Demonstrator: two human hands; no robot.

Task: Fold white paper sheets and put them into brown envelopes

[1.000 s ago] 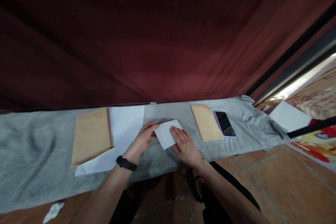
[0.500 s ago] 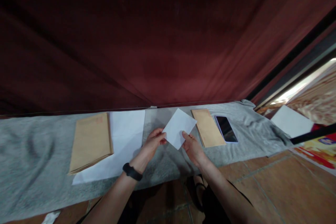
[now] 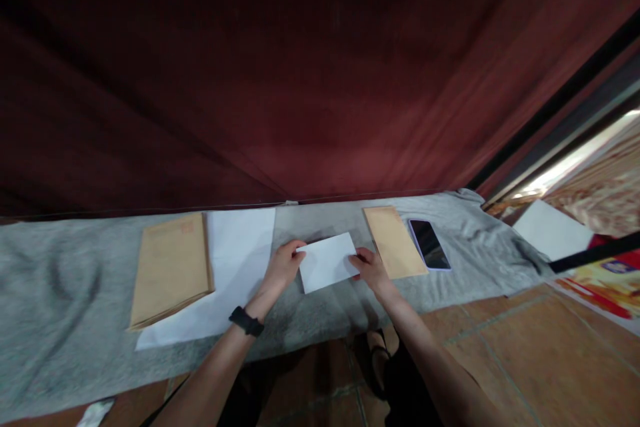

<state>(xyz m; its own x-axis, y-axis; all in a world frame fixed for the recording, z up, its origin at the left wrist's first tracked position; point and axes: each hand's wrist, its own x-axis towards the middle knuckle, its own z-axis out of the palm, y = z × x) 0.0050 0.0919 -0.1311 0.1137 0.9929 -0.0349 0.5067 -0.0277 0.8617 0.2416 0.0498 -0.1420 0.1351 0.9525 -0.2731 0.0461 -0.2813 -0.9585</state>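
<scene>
Between my two hands is a white sheet of paper (image 3: 327, 263), possibly folded, held roughly level over the grey cloth. My left hand (image 3: 286, 263) pinches its left edge, thumb on top. On the opposite edge, my right hand (image 3: 369, 268) grips the paper with its thumb over the face. Just right of that hand lies a brown envelope (image 3: 397, 243), flat on the cloth. To the left, a stack of larger brown envelopes (image 3: 173, 267) overlaps a big white sheet (image 3: 240, 267).
A phone (image 3: 429, 244) lies beyond the brown envelope on the grey cloth (image 3: 60, 320). Dark red fabric (image 3: 320, 80) hangs along the back. At right are a black bar (image 3: 595, 255), a white board or sheet (image 3: 553, 230) and a colourful package (image 3: 610, 280). Below is tiled floor (image 3: 555, 347).
The white paper has turned from a slanted position to nearly level and come slightly lower. My left hand has shifted up and left along its edge; my right hand moved slightly right.
</scene>
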